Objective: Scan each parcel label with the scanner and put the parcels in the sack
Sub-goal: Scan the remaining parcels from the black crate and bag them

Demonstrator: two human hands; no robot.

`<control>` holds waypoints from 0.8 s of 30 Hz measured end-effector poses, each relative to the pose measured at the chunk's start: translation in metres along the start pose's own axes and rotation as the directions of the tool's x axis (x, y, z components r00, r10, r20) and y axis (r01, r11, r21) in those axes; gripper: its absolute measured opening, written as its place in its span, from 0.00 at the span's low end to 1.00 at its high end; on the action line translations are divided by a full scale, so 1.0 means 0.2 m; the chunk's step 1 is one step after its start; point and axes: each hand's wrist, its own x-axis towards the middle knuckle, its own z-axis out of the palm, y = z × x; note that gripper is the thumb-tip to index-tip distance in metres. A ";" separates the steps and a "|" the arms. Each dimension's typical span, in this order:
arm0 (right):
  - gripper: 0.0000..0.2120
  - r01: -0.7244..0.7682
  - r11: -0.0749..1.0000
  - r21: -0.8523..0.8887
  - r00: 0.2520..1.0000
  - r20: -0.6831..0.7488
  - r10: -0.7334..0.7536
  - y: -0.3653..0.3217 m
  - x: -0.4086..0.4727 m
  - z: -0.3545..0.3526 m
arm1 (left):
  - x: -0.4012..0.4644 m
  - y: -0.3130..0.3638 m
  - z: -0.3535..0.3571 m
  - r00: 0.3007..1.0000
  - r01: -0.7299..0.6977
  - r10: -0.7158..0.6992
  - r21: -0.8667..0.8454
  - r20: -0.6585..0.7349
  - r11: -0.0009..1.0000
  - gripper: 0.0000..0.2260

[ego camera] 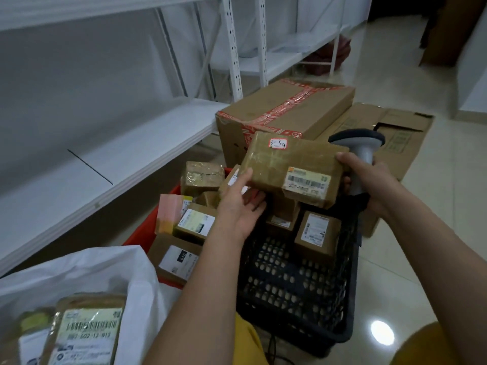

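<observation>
**Parcel scanning: partly done, much stock still unsorted**

White metal shelving (pixel 147 154) lines the left wall above a glossy tiled floor (pixel 411 272), where all the stock stands. Both hands hold one taped brown parcel (pixel 292 164) above the bins. The left hand (pixel 238 204) supports it from beneath with fingers spread nearly straight and the thumb on its near face. The right hand (pixel 369 180) grips the grey scanner (pixel 361 154) by its handle while its thumb presses the parcel's right end. The barcode label (pixel 307 181) faces up; whether it has been read cannot be told.

At lower left the white sack (pixel 113 267) already holds at least two labelled parcels (pixel 84 330). Remaining: several small parcels in the red crate (pixel 147 225), a few in the black basket (pixel 303 293), and a large red-taped carton (pixel 287 111) behind. In my judgement the job is in an early to middle stage.
</observation>
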 end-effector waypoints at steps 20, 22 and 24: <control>0.22 -0.153 0.972 -0.175 0.954 0.229 0.192 -0.03 0.02 0.01 | 0.07 0.10 -0.27 0.934 -0.050 0.150 0.297 -0.324 0.954 0.25; 0.22 -0.108 0.969 -0.221 0.932 0.317 0.176 -0.04 0.00 0.01 | 0.09 0.10 -0.28 0.919 -0.060 0.160 0.273 -0.360 0.960 0.25; 0.23 -0.081 0.967 -0.241 0.920 0.355 0.165 -0.06 -0.02 0.02 | 0.11 0.09 -0.29 0.909 -0.067 0.169 0.265 -0.381 0.962 0.25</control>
